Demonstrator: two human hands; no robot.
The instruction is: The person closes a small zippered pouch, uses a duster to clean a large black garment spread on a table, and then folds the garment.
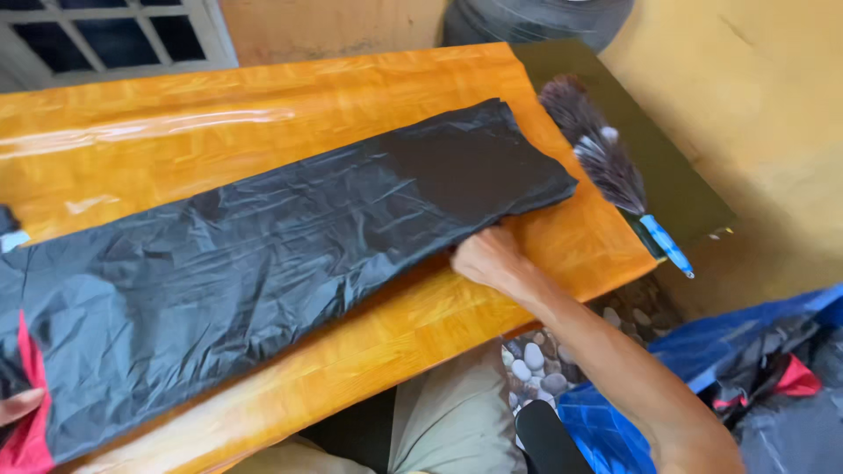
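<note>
Stretching across the orange wooden table (263,105), the black plastic bag (263,254) lies flat and folded into a long strip, and we take that table as our landmark. The strip's long axis runs on a slant over the tabletop, from the table's near left corner up toward its far right edge, and the bag covers most of the middle of the surface.

We see our right hand (487,256) at the table's near right side, touching the strip's lower edge close to its far right end; the fingers are tucked under the plastic, so we cannot tell whether they pinch it or only press against it. Our left hand (18,405) shows only as fingertips at the table's near left corner, resting beside the bag's other end, where a red patch (31,421) sits; its grip is hidden too.

So the bag lies between our two hands, one at each end, with the right hand the one in fuller view.

Just off the table's right edge, a feather duster (606,167) with a blue handle rests on a dark board (676,175). Below the table's near right corner, a blue tarp (746,351) holds more bags.
</note>
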